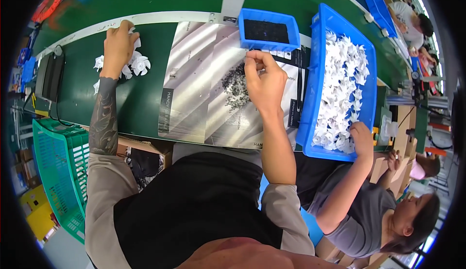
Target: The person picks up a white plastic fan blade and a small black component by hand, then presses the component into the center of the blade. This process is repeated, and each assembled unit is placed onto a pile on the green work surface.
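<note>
On my distant feed, the person's left hand [119, 48] bends over a loose cluster of white pinwheels [140, 64], thin and stiff-looking, with curled, pointed blades. They lie on the smooth green table [141, 111]. A white edge shows at those fingertips; I cannot tell whether it is gripped.

The right hand [266, 82] hangs at the far edge of a glossy sheet [189, 84] streaked silver and white, its thumb and forefinger in a narrow pinch. I cannot tell whether something tiny sits between them. Below the pinch, small black bits [233, 92] spread in a grainy patch on the sheet.

Just beyond stands a small blue bin [269, 46], oblong, with dark filling. To the right I see a long blue tray [315, 84], heaped with more white pinwheels; a co-worker's hand [361, 139] reaches in at its near end.
</note>
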Tool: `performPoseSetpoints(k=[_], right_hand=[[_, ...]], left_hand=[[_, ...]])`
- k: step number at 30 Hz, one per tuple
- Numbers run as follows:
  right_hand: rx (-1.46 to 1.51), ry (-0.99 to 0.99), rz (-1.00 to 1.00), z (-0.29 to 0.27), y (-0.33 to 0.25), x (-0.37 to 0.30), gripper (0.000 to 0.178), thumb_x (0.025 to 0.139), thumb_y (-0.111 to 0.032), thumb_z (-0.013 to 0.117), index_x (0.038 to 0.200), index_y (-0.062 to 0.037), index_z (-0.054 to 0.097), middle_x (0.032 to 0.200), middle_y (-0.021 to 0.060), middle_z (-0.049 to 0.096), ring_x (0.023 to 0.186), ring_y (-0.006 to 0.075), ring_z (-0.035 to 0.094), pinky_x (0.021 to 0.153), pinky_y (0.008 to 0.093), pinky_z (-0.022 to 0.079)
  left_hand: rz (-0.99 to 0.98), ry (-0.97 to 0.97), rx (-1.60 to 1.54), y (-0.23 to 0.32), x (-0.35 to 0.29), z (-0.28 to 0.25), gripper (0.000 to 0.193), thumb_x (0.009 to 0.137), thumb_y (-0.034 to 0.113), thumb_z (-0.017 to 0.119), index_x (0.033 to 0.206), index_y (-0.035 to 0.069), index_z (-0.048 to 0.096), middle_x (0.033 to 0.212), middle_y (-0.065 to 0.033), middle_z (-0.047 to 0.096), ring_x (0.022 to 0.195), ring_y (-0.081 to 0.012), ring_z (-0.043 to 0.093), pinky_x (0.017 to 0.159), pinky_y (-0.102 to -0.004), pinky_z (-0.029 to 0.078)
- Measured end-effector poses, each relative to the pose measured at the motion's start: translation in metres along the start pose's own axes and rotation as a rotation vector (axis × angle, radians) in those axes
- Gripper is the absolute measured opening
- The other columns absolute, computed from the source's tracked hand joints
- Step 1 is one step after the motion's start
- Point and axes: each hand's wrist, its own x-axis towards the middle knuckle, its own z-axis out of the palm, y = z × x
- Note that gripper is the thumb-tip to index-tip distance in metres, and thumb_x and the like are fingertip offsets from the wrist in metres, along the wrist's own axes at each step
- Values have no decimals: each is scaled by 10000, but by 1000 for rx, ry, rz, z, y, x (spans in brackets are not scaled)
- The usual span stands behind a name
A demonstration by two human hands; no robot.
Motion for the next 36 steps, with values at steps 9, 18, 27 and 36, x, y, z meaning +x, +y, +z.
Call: performPoseSetpoints(k=[9,18,27,36], right_hand=[[-410,-613,-263,44,-28,-1,172,780,-128,645,892,-8,697,793,212,669,710,352,658,679,408,527],[-743,-854,-292,83,-51,27,195,746,-127,590,783,50,663,814,273,645,805,423,645,743,482,523],[-906,-870,-363,81,-49,11,188,753,-155,592,800,15,656,785,245,654,767,401,648,671,437,525],[405,-347,-29,-5,7,-13,82,831,-89,555,793,-22,528,894,133,572,827,226,575,737,363,477]], left_hand=[[-113,-107,-991,114,3,-43,358,830,272,694,1123,74,634,811,-74,691,630,-134,622,601,-261,466],[-156,123,-1546,108,0,7,361,902,37,590,1249,-27,513,1110,-110,613,876,-147,634,761,-256,541],[-193,23,-1113,92,-11,10,362,861,88,660,1206,17,577,978,-40,658,761,-89,602,692,-218,501],[50,-399,-1497,161,-71,-21,357,853,128,667,1195,37,616,1002,-61,674,851,-86,623,724,-232,498]])
